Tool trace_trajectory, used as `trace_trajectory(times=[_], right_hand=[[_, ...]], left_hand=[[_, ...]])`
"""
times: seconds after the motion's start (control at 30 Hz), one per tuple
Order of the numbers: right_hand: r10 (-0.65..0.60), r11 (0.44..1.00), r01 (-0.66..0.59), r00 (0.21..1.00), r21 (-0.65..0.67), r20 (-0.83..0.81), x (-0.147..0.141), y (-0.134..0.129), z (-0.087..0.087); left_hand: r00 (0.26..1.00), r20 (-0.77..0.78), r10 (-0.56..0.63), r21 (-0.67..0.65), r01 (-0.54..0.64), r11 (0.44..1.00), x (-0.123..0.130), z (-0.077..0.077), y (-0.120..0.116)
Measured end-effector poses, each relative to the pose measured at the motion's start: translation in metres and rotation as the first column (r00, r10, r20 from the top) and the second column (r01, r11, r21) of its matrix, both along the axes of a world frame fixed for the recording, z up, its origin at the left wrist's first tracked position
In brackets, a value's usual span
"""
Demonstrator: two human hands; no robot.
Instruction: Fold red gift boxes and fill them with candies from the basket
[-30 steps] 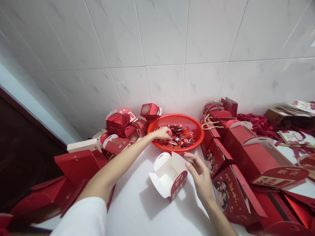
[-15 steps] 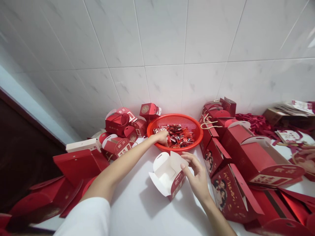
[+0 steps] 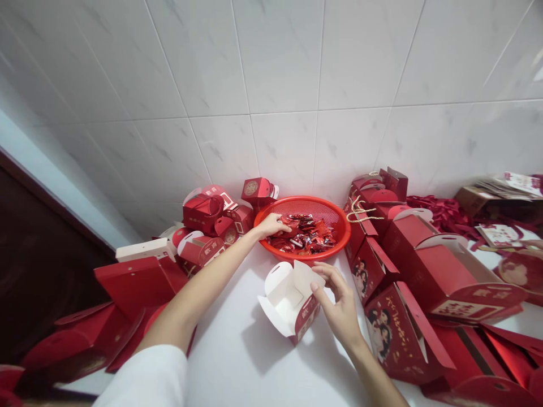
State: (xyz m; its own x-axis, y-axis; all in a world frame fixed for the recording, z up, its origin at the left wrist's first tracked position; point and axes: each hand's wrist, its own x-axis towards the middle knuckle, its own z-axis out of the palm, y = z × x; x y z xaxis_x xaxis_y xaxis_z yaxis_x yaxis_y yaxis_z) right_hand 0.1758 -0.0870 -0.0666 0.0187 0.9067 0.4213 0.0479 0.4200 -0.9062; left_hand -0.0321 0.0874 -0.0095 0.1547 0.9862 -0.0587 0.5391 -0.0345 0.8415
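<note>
- At left, red boxes (image 3: 203,213) crowd the surface (image 3: 229,353) beside the wearer's forearm; an elbow drifting outward could topple the nearest.
- Over the left rim of a red basket (image 3: 303,259), the left hand (image 3: 270,227) has its fingers among shiny packets (image 3: 316,236). Whether its grip has caught one cannot be told; a shallow fingertip hold might let a packet drop, and a wrist leaning on the rim might tip the basket.
- At center, a small box (image 3: 288,302) sits on the surface just in front of the basket, flaps spread, pale inside showing.
- On its right side, the right hand's (image 3: 339,299) grip pinches a flap between thumb and fingers; squeezing too hard could crease the card or drag the box askew.
- Farther right, bigger boxes (image 3: 441,277) stand close to the right forearm, which could jostle them if swung wide.
</note>
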Motion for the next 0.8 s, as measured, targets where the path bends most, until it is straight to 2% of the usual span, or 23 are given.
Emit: trace_trajectory(times=[0.2,0.37,0.57,0.67,0.8], right_hand=[[-0.002,1.000,0.002,1.000,0.011,0.008,0.001,0.000,0.000],[0.002,1.000,-0.002,1.000,0.021,0.015,0.000,0.000,-0.001],[0.009,1.000,-0.010,1.000,0.014,0.026,-0.001,0.000,-0.001],[0.005,1.000,-0.005,1.000,0.013,0.029,0.000,0.000,-0.001],[-0.012,1.000,0.011,0.999,0.011,0.044,0.001,0.001,-0.001]], left_hand=[[0.997,0.071,0.014,0.013,-0.015,1.000,0.000,-0.001,0.003],[0.999,0.030,0.028,0.059,-0.029,0.998,0.005,-0.002,0.004],[0.969,-0.241,-0.055,0.112,0.084,0.990,0.025,0.005,0.007],[0.907,-0.396,-0.141,0.098,0.194,0.976,0.042,0.005,0.005],[0.804,-0.532,-0.267,-0.004,0.313,0.950,0.062,-0.002,-0.003]])
